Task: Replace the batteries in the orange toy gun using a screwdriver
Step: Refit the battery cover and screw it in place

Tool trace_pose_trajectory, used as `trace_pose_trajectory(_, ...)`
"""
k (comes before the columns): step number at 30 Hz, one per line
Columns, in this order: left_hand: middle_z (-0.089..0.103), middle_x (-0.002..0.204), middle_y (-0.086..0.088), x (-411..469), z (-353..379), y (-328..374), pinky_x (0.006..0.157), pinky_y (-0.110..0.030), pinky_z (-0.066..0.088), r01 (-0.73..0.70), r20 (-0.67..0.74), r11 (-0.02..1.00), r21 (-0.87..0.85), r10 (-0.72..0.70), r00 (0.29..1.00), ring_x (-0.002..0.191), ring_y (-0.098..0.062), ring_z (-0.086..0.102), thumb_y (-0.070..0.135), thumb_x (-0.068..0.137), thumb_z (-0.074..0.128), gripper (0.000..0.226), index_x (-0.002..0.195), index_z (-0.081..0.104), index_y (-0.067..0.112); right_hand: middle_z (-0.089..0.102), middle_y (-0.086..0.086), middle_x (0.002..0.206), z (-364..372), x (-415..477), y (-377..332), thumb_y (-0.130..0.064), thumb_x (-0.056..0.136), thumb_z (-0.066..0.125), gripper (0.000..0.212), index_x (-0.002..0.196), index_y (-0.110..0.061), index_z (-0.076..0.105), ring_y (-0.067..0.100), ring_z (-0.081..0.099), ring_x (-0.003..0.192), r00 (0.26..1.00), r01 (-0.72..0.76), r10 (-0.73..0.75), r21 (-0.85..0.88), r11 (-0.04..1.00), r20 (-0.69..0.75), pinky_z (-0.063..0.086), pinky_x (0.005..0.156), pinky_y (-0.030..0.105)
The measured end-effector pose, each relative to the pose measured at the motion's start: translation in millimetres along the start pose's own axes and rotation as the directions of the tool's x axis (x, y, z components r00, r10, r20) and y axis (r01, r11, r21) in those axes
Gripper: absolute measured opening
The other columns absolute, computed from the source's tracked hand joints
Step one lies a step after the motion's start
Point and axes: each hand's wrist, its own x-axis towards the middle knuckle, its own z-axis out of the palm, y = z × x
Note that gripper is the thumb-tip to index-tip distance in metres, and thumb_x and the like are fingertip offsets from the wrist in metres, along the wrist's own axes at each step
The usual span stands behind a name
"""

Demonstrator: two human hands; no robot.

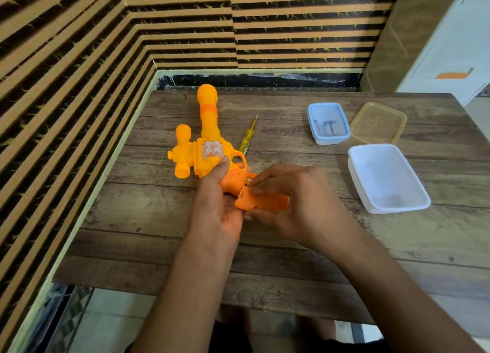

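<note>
Head-down view over a rough, dark wooden-plank table (159, 220) set in a corner of ribbed black-and-tan striped wall (79, 48).

Near the table's middle, a glossy orange toy gun (206, 146) of smooth moulded plastic: long round barrel with a bulbous tip pointing away, a stubby second tube on its left side, a worn silver sticker on the flat body.

Left hand (220, 209) under the gun's grip, fingers curled round it from below, thumb pressed up against the body just beside the sticker.

Right hand (291, 204) with fingers bent, pinching a flat, rectangular orange cover (261, 200) with ridged surface and notched edge, touching the end of the grip; seated or loose, not clear.

Just beyond the trigger guard, a slim screwdriver (248, 136) flat on the wood, translucent yellow handle, thin metal tip pointing away.

Further right, three rounded-corner plastic pieces:
- small pale blue tub (328, 123), holding a few small batteries (327, 127), blurred
- translucent amber lid (377, 123), just beside the blue tub
- larger frosted white tub (387, 177), nearer the viewer
</note>
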Motion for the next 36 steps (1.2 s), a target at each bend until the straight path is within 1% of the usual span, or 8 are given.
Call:
trace_pose_trajectory(7, 0.07, 0.126, -0.024, 2.9, -2.0, 0.4, 0.047, -0.036, 0.058, 0.01, 0.031, 1.0, 0.011, -0.01, 0.999, 0.079, -0.029, 0.07, 0.032, 0.103, 0.056, 0.047, 0.139, 0.061, 0.003, 0.079, 0.001, 0.096, 2.7, -0.3, 3.3, -0.038, 0.061, 0.086, 0.037, 0.089, -0.014, 0.084, 0.027, 0.074, 0.086, 1.0, -0.014, 0.013, -0.035, 0.999, -0.027, 0.056, 0.08, 0.032)
trace_pose_trajectory(11, 0.072, 0.113, -0.023, 5.5, -4.2, 0.0, 0.044, -0.036, 0.056, 0.003, 0.055, 0.999, -0.04, -0.001, 0.998, 0.074, -0.03, 0.072, 0.03, 0.104, 0.055, 0.042, 0.134, 0.061, 0.001, 0.072, 0.004, 0.104, 6.1, -2.0, 3.4, -0.04, 0.06, 0.087, 0.037, 0.09, -0.018, 0.085, 0.028, 0.07, 0.092, 0.993, -0.09, 0.09, -0.004, 0.996, -0.078, 0.054, 0.082, 0.033)
trace_pose_trajectory(16, 0.073, 0.116, -0.023, 10.7, -7.8, -1.2, 0.073, -0.045, 0.06, -0.03, 0.047, 0.998, -0.062, 0.033, 0.998, 0.089, -0.032, 0.074, 0.026, 0.102, 0.058, 0.038, 0.133, 0.062, 0.003, 0.066, 0.006, 0.132, 2.2, -3.4, 2.0, -0.032, 0.065, 0.098, 0.036, 0.098, -0.025, 0.085, 0.022, 0.067, 0.113, 0.97, -0.243, 0.244, 0.062, 0.968, 0.002, 0.042, 0.093, 0.019)
trace_pose_trajectory(21, 0.07, 0.127, -0.027, 12.7, -8.4, -3.0, 0.102, -0.054, 0.052, -0.032, 0.024, 0.992, -0.125, 0.035, 0.999, 0.118, -0.038, 0.069, 0.021, 0.099, 0.063, 0.045, 0.141, 0.058, 0.005, 0.074, 0.013, 0.122, 4.1, -0.4, 2.5, -0.023, 0.071, 0.094, 0.034, 0.103, -0.019, 0.084, 0.028, 0.074, 0.103, 0.97, -0.243, 0.244, 0.034, 0.969, -0.015, 0.036, 0.083, 0.009)
trace_pose_trajectory(26, 0.07, 0.128, -0.026, 12.8, -8.8, -5.6, 0.078, -0.043, 0.055, -0.011, 0.005, 0.986, -0.164, 0.012, 1.0, 0.125, -0.04, 0.065, 0.019, 0.097, 0.065, 0.045, 0.141, 0.058, 0.008, 0.076, 0.008, 0.112, 2.2, 2.0, 4.5, -0.026, 0.071, 0.093, 0.032, 0.101, -0.019, 0.085, 0.024, 0.073, 0.092, 0.969, -0.245, 0.246, 0.032, 0.969, -0.029, 0.033, 0.072, 0.006)
trace_pose_trajectory(29, 0.068, 0.13, -0.027, 14.3, -8.2, -7.0, 0.099, -0.05, 0.054, -0.008, 0.015, 0.982, -0.19, 0.011, 1.0, 0.124, -0.039, 0.066, 0.016, 0.098, 0.064, 0.044, 0.14, 0.057, 0.007, 0.075, 0.007, 0.111, 3.3, 3.5, 3.1, -0.026, 0.072, 0.093, 0.031, 0.101, -0.02, 0.085, 0.022, 0.071, 0.091, 0.958, -0.281, 0.283, 0.038, 0.959, -0.055, 0.033, 0.071, -0.002)
trace_pose_trajectory(32, 0.068, 0.13, -0.026, 13.5, -6.7, -7.0, 0.103, -0.051, 0.052, -0.005, 0.01, 0.982, -0.191, 0.007, 1.0, 0.123, -0.037, 0.067, 0.015, 0.098, 0.065, 0.044, 0.14, 0.057, 0.006, 0.074, 0.004, 0.114, 1.9, 3.8, 0.4, -0.023, 0.071, 0.094, 0.034, 0.103, -0.02, 0.085, 0.018, 0.068, 0.1, 0.925, -0.366, 0.369, 0.055, 0.929, -0.089, 0.031, 0.075, -0.007)
trace_pose_trajectory(36, 0.068, 0.131, -0.027, 11.7, -6.1, -6.9, 0.076, -0.041, 0.053, 0.014, 0.002, 0.981, -0.191, -0.014, 1.0, 0.124, -0.038, 0.067, 0.015, 0.098, 0.065, 0.044, 0.14, 0.057, 0.008, 0.076, 0.002, 0.115, 1.1, 6.1, -4.0, -0.023, 0.072, 0.093, 0.034, 0.104, -0.021, 0.084, 0.019, 0.068, 0.108, 0.901, -0.427, 0.431, 0.073, 0.901, -0.054, 0.038, 0.081, 0.011)
